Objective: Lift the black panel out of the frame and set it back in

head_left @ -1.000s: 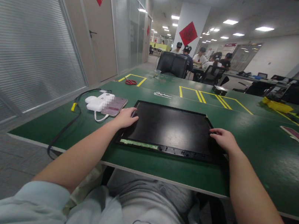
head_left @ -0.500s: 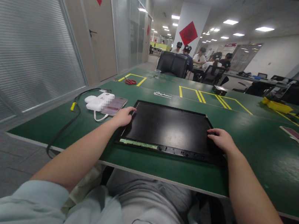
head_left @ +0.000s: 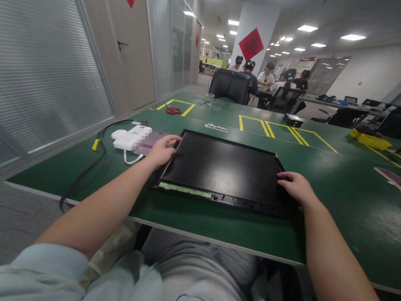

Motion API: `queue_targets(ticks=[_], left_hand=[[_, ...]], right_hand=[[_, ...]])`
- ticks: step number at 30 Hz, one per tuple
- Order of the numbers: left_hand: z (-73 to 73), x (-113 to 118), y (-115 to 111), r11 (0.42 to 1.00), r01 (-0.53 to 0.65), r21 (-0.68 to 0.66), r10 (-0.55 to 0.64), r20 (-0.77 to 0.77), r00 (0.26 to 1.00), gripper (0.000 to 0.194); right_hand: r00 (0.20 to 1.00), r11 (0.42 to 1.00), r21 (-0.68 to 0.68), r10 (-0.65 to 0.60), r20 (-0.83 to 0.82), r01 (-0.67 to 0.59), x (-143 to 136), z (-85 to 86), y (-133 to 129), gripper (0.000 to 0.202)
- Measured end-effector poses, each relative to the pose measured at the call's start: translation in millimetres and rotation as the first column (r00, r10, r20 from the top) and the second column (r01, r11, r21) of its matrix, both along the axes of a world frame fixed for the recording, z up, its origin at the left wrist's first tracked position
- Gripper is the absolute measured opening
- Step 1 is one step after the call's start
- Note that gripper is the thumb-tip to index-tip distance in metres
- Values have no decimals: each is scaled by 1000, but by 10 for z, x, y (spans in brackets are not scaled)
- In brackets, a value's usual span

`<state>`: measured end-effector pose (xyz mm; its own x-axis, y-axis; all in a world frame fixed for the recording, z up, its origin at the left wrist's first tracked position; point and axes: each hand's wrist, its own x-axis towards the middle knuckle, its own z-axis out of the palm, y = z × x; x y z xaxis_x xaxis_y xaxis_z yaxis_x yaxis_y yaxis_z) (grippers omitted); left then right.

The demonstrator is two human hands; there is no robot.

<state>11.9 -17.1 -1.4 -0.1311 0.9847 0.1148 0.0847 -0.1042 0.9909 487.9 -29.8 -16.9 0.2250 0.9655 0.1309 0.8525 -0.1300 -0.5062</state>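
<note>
A black LCD screen panel (head_left: 220, 169) lies in front of me, dark face up, with a green circuit strip (head_left: 185, 190) along the left part of its near edge. My left hand (head_left: 163, 150) grips the panel's left edge, fingertips over the rim and the rest hidden under or behind it. On the opposite side my right hand (head_left: 295, 186) holds the right edge, thumb and fingers closed around the frame. The left end looks slightly higher than the right; whether it is off the table I cannot tell.
On the green table (head_left: 219, 229) are a white device with a cable (head_left: 132, 138), a phone (head_left: 152, 141), a black cord (head_left: 88, 171), red scissors (head_left: 173, 111), a plastic cup (head_left: 209, 99), a small black box (head_left: 293, 120) and another phone (head_left: 398, 182). People sit at a far table.
My left hand has moved up and slightly left, and the panel's left end has risen with it. My right hand stays almost where it was on the right edge.
</note>
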Motion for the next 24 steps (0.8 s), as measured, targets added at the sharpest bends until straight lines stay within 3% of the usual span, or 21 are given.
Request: queue_targets(ticks=[12,17,24], left_hand=[[65,48,66,968,-215,-126,244,296,924,40],[95,47,95,954,-216,-210,283,378,881,41],[127,49,39,964,-153,-219,228,379,897,62]], right_hand=[[1000,1000,-24,1,10,-1,-2,22,-10,31],[1000,1000,-21,3,12,-3,15,-5,3,32],[1000,1000,-20,6,23,-5,9,3,4,34]])
